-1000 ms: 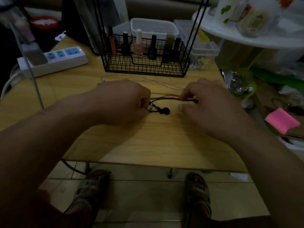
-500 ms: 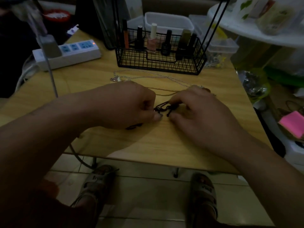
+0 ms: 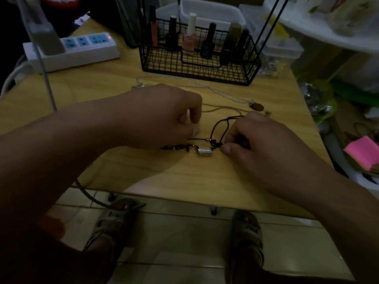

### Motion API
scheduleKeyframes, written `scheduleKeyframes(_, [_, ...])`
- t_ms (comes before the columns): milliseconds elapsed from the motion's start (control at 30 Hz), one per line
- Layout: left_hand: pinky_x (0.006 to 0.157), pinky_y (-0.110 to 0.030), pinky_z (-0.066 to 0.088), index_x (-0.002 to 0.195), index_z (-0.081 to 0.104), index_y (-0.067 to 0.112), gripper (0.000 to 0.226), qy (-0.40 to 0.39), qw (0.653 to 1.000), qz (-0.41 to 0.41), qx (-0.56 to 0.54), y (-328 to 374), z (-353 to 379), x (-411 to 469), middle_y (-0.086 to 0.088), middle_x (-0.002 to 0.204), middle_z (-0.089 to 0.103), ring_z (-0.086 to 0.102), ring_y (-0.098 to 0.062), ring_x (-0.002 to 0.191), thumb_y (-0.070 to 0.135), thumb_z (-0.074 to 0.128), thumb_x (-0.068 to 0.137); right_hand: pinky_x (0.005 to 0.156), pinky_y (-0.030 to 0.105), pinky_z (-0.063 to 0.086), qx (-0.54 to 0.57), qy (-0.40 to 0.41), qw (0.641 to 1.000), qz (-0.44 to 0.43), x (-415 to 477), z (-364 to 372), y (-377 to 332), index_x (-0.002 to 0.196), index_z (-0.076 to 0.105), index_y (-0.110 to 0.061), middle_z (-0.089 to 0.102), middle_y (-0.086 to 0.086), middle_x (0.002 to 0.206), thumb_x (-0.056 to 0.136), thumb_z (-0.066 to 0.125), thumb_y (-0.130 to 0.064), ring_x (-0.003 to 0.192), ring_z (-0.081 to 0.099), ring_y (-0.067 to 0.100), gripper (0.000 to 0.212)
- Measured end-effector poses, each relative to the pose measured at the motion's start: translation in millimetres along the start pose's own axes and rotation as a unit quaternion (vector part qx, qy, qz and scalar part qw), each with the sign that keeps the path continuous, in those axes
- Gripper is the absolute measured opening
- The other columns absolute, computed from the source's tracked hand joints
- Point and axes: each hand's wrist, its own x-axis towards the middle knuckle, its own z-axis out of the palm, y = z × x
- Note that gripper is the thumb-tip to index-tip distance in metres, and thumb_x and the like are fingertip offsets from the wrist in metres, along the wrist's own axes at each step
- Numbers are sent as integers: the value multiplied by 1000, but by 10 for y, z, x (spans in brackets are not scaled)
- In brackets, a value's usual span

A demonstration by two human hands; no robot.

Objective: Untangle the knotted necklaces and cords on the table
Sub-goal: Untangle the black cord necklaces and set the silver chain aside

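**Black cord loop opens**

The thin black cord (image 3: 214,129) lies just in front of the black wire basket (image 3: 196,64), on my side. A moment ago my hands crowded its knot. Now a loop stands open, so I judge it is loosening. My right hand (image 3: 252,140) pinches the cord at the knot. My curled left hand (image 3: 164,117) covers the other end, and I cannot tell its grip.

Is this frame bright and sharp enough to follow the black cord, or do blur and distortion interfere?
Head view: dim and underexposed, forearms and floor nearly black; the black cord shows clearly against the pale table, and the silver clasp catches light. Head view: the white shelf at top right is smeared, and the wide lens stretches the corners.
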Motion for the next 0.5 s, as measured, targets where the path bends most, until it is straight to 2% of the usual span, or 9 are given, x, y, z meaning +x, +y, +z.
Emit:
scheduleKeyframes(100, [69,-29,48,107,63,42,25,28,998,59,-10,125,71,63,17,90,59,56,1,82,55,59,87,80,29,48,-7,3,1000,-3,-28,-3,-4,102,60,-33,48,-16,102,94,61,-45,92,49,3,14])
scheduleKeyframes(167, [70,-30,50,107,64,42,25,12,996,84,4,195,120,110,17,91,59,56,1,84,54,60,86,78,29,47,-14,1,1000,2,-32,-3,14,103,59,-31,47,-15,101,94,60,-45,90,48,4,16])
scheduleKeyframes(267, [69,-30,50,97,63,43,10,-11,995,98,13,271,163,164,18,89,59,56,-1,83,45,70,90,69,20,37,-25,0,1000,2,-29,12,31,103,59,-28,45,-13,101,98,60,-36,89,44,5,9])
scheduleKeyframes(367, [69,-29,49,90,60,40,9,-24,996,86,18,297,179,202,17,88,59,57,-2,83,38,68,93,69,24,31,-31,7,999,-15,-38,52,55,103,57,-24,45,-9,101,102,56,-32,90,44,6,8])
scheduleKeyframes(433, [68,-25,49,93,62,38,7,-23,997,74,-10,280,171,202,17,87,61,58,-2,82,35,67,95,68,21,32,-19,12,1000,-17,-41,59,93,100,55,-26,46,-11,99,103,54,-33,87,45,4,8])
scheduleKeyframes(500, [60,-11,44,94,65,34,4,-18,995,59,-77,257,151,178,20,82,64,60,5,77,32,67,96,64,15,35,36,13,999,-1,-41,30,133,97,55,-28,51,-14,93,103,54,-33,84,49,1,8])
